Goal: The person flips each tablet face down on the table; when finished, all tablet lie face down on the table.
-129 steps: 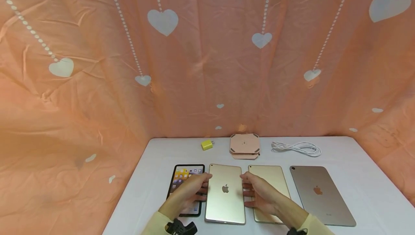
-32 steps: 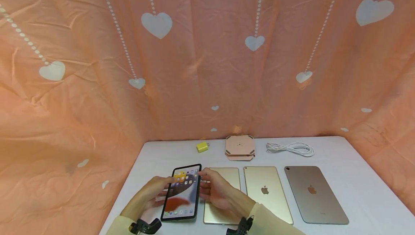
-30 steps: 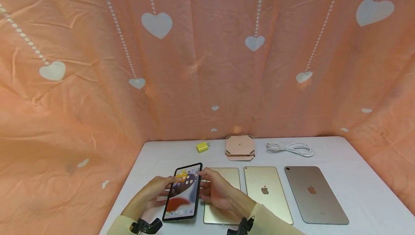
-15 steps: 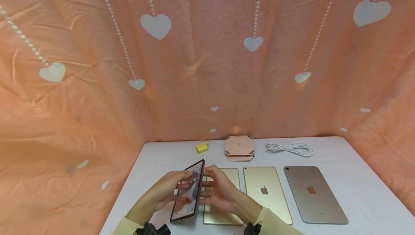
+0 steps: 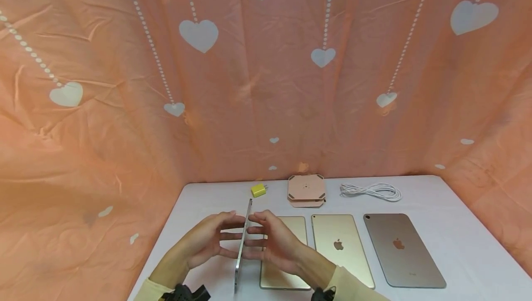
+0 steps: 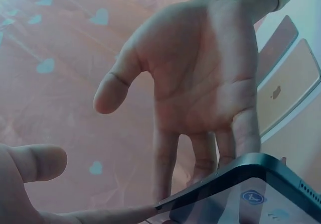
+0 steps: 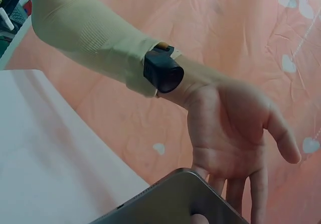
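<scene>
A tablet (image 5: 237, 271) stands on its long edge, almost edge-on in the head view, between both hands. Its lit screen (image 6: 215, 204) faces the left hand (image 5: 203, 243); its plain dark back (image 7: 170, 199) faces the right hand (image 5: 282, 245). Straight fingers of each hand touch it from either side, and the wrist views show both thumbs held off it. Beneath the right hand lies a gold tablet (image 5: 287, 279), back up and partly covered. Further right are a second gold tablet (image 5: 347, 259) and a larger grey one (image 5: 399, 264), both back up.
Along the back of the white table (image 5: 453, 227) sit a yellow plug adapter (image 5: 258, 190), a pink folded stand (image 5: 306, 188) and a coiled white cable (image 5: 371, 191). An orange curtain (image 5: 232, 84) with white hearts rises behind and at the sides.
Both hands went from the gold tablet to the leftmost tablet. Over the last second that one has turned from screen up onto its edge, and the thumbs have left it.
</scene>
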Demonstrator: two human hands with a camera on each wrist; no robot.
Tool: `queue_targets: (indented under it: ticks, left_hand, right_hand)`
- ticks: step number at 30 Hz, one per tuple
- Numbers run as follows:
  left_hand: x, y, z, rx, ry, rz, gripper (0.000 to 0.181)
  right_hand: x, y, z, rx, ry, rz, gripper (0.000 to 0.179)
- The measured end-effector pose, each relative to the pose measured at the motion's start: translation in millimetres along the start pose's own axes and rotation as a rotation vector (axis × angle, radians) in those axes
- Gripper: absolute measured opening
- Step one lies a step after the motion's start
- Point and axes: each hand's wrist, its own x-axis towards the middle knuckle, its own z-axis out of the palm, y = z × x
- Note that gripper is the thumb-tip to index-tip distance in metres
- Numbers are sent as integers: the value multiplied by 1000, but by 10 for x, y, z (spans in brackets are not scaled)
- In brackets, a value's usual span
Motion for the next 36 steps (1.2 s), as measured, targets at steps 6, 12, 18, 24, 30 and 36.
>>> queue_targets:
  ticks: [6, 12, 18, 24, 30, 36]
  left_hand:
    - [-70, 8, -138, 4, 8, 6, 64]
    - [-135, 31, -239, 48, 41, 2, 69]
    - [-186, 38, -301, 67, 71, -12, 67]
    - [-221, 23, -378, 83, 99, -25, 63]
    - [-238, -6, -496, 136, 147, -48, 66]
    - [-193, -161, -582, 146, 261, -114, 63]
  right_hand:
    - [51, 37, 55, -5, -64, 24, 76]
    - [142, 88, 19, 9, -114, 86, 80]
    - [271, 156, -77, 33, -31, 167, 90]
    - [368, 269, -182, 27, 63, 215, 102]
    - [405, 311, -226, 11, 73, 222, 103]
    - [417, 352, -203, -19, 101, 206, 101]
